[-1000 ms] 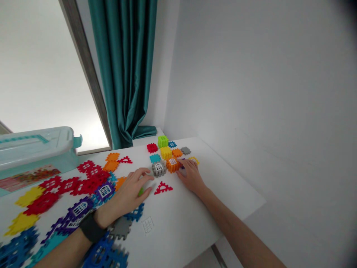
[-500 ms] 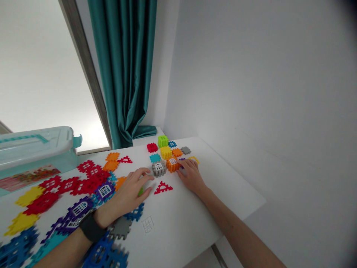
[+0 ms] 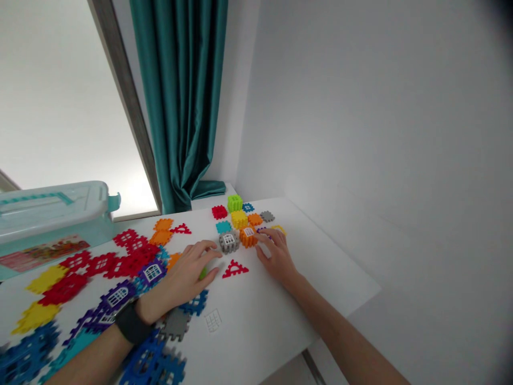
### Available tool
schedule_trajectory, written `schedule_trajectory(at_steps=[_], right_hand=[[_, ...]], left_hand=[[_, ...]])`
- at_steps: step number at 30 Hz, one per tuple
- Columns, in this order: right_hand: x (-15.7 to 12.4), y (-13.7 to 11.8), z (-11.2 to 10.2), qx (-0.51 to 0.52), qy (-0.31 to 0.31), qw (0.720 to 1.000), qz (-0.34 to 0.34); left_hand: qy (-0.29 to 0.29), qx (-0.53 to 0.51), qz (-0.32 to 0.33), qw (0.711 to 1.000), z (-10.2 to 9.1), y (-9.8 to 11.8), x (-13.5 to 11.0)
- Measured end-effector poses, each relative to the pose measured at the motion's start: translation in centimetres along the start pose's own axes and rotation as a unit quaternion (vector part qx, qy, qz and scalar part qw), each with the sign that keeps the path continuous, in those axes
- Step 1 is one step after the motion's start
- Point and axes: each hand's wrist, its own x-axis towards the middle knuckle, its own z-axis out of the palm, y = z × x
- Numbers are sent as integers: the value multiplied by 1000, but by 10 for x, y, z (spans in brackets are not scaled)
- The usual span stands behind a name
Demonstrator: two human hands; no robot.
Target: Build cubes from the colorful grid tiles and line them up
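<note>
My right hand (image 3: 276, 254) rests beside an orange block (image 3: 248, 237) with a white window on it, fingers apart and fingertips at the block's right side. Just left of that stands a grey block (image 3: 228, 242), also with a white window. My left hand (image 3: 194, 270) hovers or rests to the left of the grey block, fingers spread, holding nothing visible; it partly covers a green piece (image 3: 203, 273). Between the hands lies a red triangular piece (image 3: 235, 268). Behind the two windowed blocks sit a yellow block (image 3: 239, 220) and a light green block (image 3: 234, 203).
Many flat interlocking pieces spread over the left of the white table (image 3: 264, 331), among them red pieces (image 3: 100, 263) and blue pieces (image 3: 152, 363). A lidded plastic box (image 3: 52, 219) stands at the back left. A loose white window frame (image 3: 213, 320) lies near the front.
My right hand's thumb and fingers have spread and shifted slightly at the orange block. The left hand stays nearly still, and the view has moved a little.
</note>
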Motion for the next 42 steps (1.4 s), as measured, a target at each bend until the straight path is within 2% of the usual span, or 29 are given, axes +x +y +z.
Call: schedule_trajectory(at_steps=[6,9,12,19,26,32,38,42], right_hand=[[7,-37,1,34,-3,998,-62],[14,-58,6,68,-18,994,-81],[22,-79,14,99,-49,990,-87],[41,-123,40,140,-132,976,-103],[63,-163,67,189,-199,953,-131],[74,-188,90,177,-250,943,-126],[82,-202,105,138,-231,956,-118],[93,-208,119,110,-207,969,-76]], left_hand=[[-27,13,-2,1000,-17,1,3],[-60,18,-2,998,-32,-2,2],[-62,14,-11,998,-50,-9,-6],[-41,36,-59,997,-86,-24,-44],[-8,59,-131,990,-110,-43,-97],[42,68,-173,982,-112,-58,-131],[53,74,-174,981,-106,-68,-142],[44,84,-177,980,-103,-71,-148]])
